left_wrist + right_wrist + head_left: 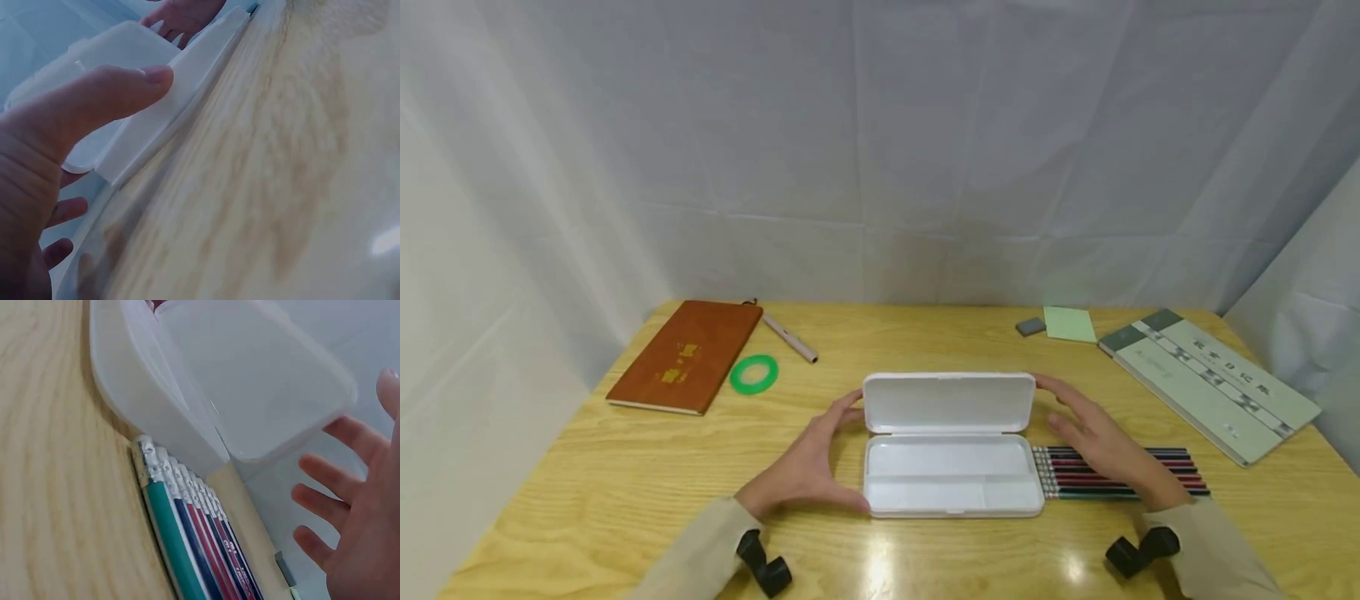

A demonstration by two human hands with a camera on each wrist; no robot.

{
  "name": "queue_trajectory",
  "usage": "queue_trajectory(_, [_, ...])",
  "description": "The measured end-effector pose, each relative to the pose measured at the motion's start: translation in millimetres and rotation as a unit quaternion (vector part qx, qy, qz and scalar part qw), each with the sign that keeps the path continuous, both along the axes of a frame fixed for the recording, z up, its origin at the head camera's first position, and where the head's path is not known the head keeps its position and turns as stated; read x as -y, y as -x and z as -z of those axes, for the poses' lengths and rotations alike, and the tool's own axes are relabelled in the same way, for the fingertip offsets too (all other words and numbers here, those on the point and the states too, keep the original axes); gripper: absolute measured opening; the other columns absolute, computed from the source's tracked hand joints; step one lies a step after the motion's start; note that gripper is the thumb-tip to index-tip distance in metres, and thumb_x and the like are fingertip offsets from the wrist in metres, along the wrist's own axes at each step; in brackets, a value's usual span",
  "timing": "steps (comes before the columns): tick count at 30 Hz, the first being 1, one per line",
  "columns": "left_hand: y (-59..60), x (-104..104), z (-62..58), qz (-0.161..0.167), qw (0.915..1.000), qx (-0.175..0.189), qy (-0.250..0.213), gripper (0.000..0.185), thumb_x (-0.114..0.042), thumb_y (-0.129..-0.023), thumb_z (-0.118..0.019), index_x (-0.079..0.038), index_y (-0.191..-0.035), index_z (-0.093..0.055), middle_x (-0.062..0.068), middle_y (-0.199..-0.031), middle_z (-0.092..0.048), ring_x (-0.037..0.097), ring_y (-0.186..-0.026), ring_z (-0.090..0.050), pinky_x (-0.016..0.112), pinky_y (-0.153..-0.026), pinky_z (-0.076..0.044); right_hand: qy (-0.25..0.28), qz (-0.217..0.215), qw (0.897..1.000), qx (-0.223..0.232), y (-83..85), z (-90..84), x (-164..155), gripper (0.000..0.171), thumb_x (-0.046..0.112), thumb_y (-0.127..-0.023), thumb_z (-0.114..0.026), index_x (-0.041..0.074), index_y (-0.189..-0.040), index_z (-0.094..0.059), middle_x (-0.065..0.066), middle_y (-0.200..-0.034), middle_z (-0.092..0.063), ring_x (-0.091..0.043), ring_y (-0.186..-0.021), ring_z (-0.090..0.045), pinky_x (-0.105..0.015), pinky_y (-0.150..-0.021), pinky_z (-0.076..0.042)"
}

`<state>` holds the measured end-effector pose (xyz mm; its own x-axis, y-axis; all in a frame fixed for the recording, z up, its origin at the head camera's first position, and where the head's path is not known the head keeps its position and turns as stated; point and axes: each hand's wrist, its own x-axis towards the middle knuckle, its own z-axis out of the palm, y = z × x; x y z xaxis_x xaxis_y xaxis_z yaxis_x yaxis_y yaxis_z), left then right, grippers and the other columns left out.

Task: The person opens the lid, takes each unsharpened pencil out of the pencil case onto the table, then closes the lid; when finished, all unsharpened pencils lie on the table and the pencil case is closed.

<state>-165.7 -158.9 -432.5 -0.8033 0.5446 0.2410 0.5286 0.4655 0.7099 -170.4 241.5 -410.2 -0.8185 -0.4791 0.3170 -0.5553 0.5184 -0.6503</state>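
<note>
A white pencil case (951, 457) lies on the table with its lid (951, 403) raised; its divided inside holds nothing. At its left end, my left hand (801, 462) grips it, the thumb (115, 94) on the front wall and the other fingers back by the lid. My right hand (1101, 437) is at the lid's right side, its index fingertip touching the lid's edge, thumb free and fingers spread. Under that hand, a row of several pencils (1093, 483) in red, dark blue and green lies against the case's right end, silver-capped ends toward it.
A brown notebook (688, 354), a green tape ring (754, 374) and a pale pen (790, 337) lie at the left. Toward the back right are a grey eraser (1030, 327), green sticky notes (1070, 324) and a pale green book (1210, 379). White cloth (925, 150) hangs behind the table.
</note>
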Motion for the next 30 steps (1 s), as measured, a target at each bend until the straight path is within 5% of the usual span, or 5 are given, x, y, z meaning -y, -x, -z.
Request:
queue_trajectory(4, [-0.3,-0.9,0.8,0.018,0.9997,-0.012,-0.009,0.106,-0.04,-0.052,-0.093,-0.02,-0.143,-0.041,0.0,-0.134,-0.054,0.021,-0.123,-0.048,0.048,-0.104,-0.035,0.04,-0.054,0.997,0.034,-1.2,-2.6,0.1,0.04,0.004,-0.105,-0.026,0.003,-0.137,-0.05,-0.022,-0.146,-0.041,0.003,-0.133,-0.034,-0.017,-0.103,-0.032])
queue_trajectory(10, [0.4,-0.1,0.6,0.075,0.9962,-0.009,-0.043,0.082,-0.032,-0.058,-0.092,-0.019,-0.13,-0.056,0.003,-0.138,-0.052,0.02,-0.126,-0.046,0.045,-0.106,-0.037,-0.013,-0.088,0.996,0.003,-3.3,1.5,6.2,0.027,0.009,-0.094,-0.059,0.022,-0.116,-0.068,-0.016,-0.144,-0.046,-0.017,-0.13,-0.044,-0.041,-0.097,-0.044])
queue_trajectory(14, [-1.3,-1.6,-0.6,0.073,0.9963,-0.002,-0.046,0.057,-0.03,-0.071,-0.085,-0.021,-0.122,-0.062,0.007,-0.139,-0.052,0.024,-0.127,-0.045,0.048,-0.104,-0.036,-0.054,-0.082,0.995,-0.016,-6.6,4.0,11.7,0.043,0.025,-0.076,-0.081,0.029,-0.116,-0.067,-0.012,-0.142,-0.049,-0.025,-0.129,-0.045,-0.052,-0.093,-0.043])
queue_trajectory(18, [-3.4,-6.0,-1.3,0.046,0.998,0.001,-0.043,0.043,-0.029,-0.075,-0.082,-0.022,-0.114,-0.066,0.005,-0.135,-0.055,0.023,-0.124,-0.047,0.048,-0.103,-0.037,-0.089,-0.074,0.993,-0.036,-8.9,3.9,16.3,0.056,0.036,-0.07,-0.084,0.028,-0.121,-0.065,-0.01,-0.141,-0.051,-0.031,-0.126,-0.047,-0.055,-0.092,-0.043])
queue_trajectory(30, [-5.7,-7.7,0.5,0.02,0.9989,0.008,-0.042,0.049,-0.031,-0.066,-0.088,-0.024,-0.11,-0.066,0.002,-0.13,-0.058,0.02,-0.122,-0.047,0.053,-0.102,-0.035,-0.105,-0.068,0.992,-0.025,-8.8,4.7,19.9,0.057,0.041,-0.071,-0.082,0.027,-0.123,-0.064,-0.009,-0.139,-0.052,-0.034,-0.125,-0.048,-0.058,-0.093,-0.043])
